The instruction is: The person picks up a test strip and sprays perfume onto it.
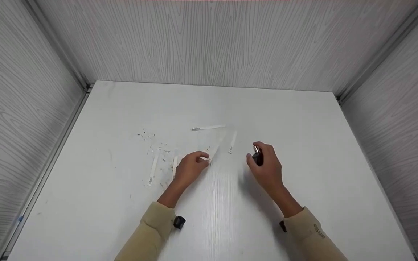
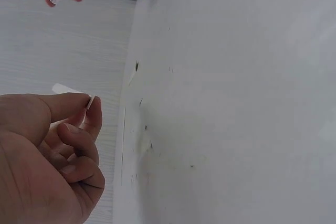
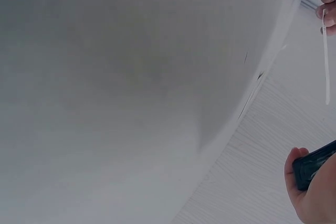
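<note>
White paper strip (image 1: pixel 213 152) pinched in left hand (image 1: pixel 191 167) fingers | right hand (image 1: pixel 267 168) fingers curled round dark bottle (image 1: pixel 257 157)

Both arms wear beige long sleeves (image 1: pixel 151 232); a small black wrist-mounted camera unit (image 1: pixel 179 222) sits at each cuff.

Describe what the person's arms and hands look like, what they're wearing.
Both hands, the left hand and right hand, are bare: no gloves, and no rings that I can make out. Each arm wears a beige long sleeve, the right one with small dark lettering near the cuff. A small black wrist camera sits at each cuff.
</note>
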